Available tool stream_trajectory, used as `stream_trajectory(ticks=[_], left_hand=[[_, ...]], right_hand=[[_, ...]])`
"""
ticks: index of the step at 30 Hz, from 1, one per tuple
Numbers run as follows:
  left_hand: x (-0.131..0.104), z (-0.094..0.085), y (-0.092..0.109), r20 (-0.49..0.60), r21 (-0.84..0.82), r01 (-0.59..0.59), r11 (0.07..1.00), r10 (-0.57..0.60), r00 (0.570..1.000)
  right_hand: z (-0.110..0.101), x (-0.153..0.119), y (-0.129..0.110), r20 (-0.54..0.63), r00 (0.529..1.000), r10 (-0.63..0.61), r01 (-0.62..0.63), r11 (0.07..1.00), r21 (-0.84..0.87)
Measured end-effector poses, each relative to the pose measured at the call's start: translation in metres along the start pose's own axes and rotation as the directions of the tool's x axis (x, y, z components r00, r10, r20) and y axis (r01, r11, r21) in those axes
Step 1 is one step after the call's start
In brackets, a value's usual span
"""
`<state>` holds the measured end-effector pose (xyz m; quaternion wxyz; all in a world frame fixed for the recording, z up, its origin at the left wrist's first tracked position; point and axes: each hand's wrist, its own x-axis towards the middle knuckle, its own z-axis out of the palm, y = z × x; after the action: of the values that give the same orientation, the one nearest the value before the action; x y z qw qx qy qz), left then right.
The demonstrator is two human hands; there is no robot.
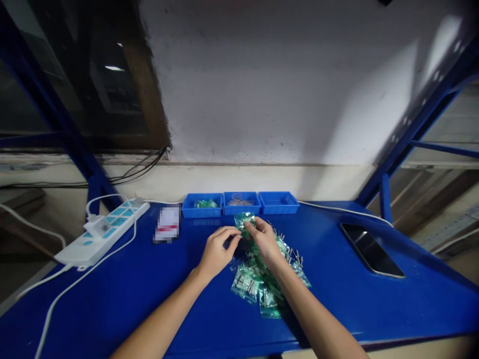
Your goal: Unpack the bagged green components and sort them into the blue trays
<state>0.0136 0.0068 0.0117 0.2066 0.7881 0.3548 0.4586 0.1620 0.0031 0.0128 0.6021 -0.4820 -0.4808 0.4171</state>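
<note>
My right hand (pixel 265 240) pinches a small clear-green plastic bag (pixel 244 218) between thumb and fingers, above the middle of the table. Close to the bag's lower left edge, the thumb and fingertips of my left hand (pixel 220 249) come together in a pinch; whatever is between them is too small to make out. Under and beside my right hand lies a pile of similar green bags (pixel 247 284) holding small pale, rod-like parts. Several loose metal screws or pins (pixel 297 258) stick out at the pile's right side, and my right forearm hides part of it.
Three blue bins stand at the back: the left bin (pixel 202 212) holds green bags, the middle bin (pixel 241 210) small parts, and the right bin (pixel 279 203) shows nothing inside. A white power strip (pixel 101 234) with cables lies left, a phone (pixel 370 249) right, a blurred white-and-red packet (pixel 167 224) between.
</note>
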Motion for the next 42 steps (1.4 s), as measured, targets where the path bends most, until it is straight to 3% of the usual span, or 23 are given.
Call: stream_trajectory(ticks=[5, 9, 12, 16, 19, 23, 25, 30, 36, 42], left_hand=[[0.003, 0.000, -0.006, -0.044, -0.074, 0.196, 0.978, -0.200, 0.979], [0.001, 0.004, -0.011, -0.074, -0.186, 0.377, 0.907, -0.395, 0.916], [-0.001, 0.006, -0.008, -0.071, -0.270, 0.373, 0.887, -0.405, 0.912], [-0.003, 0.004, -0.007, -0.051, -0.299, 0.340, 0.892, -0.371, 0.927], [-0.001, 0.001, -0.014, -0.113, -0.285, 0.309, 0.907, -0.352, 0.929], [0.001, -0.003, -0.022, -0.141, -0.304, 0.308, 0.902, -0.362, 0.921], [0.001, -0.003, -0.023, -0.110, -0.356, 0.319, 0.878, -0.379, 0.919], [0.000, 0.002, -0.024, -0.029, -0.477, 0.327, 0.816, -0.387, 0.922], [-0.001, 0.005, -0.025, 0.095, -0.555, 0.412, 0.722, -0.438, 0.894], [-0.001, 0.003, -0.014, 0.142, -0.600, 0.412, 0.686, -0.415, 0.899]], right_hand=[[0.003, -0.002, 0.004, 0.064, 0.982, -0.178, 0.186, 0.965, -0.184], [0.008, -0.009, 0.001, 0.175, 0.916, -0.360, 0.400, 0.823, -0.403], [0.011, -0.015, -0.003, 0.288, 0.867, -0.407, 0.497, 0.750, -0.436], [0.011, -0.018, -0.007, 0.379, 0.838, -0.391, 0.532, 0.738, -0.416], [0.009, -0.017, -0.007, 0.402, 0.844, -0.355, 0.507, 0.773, -0.382], [0.005, -0.011, -0.003, 0.177, 0.945, -0.275, 0.321, 0.885, -0.338], [0.006, -0.008, -0.001, 0.127, 0.974, -0.189, 0.215, 0.945, -0.245], [0.010, -0.005, 0.004, 0.129, 0.986, -0.104, 0.117, 0.988, -0.096], [0.007, -0.002, 0.011, 0.070, 0.993, -0.099, 0.108, 0.985, -0.132], [0.006, -0.005, 0.008, 0.060, 0.993, -0.103, 0.112, 0.979, -0.172]])
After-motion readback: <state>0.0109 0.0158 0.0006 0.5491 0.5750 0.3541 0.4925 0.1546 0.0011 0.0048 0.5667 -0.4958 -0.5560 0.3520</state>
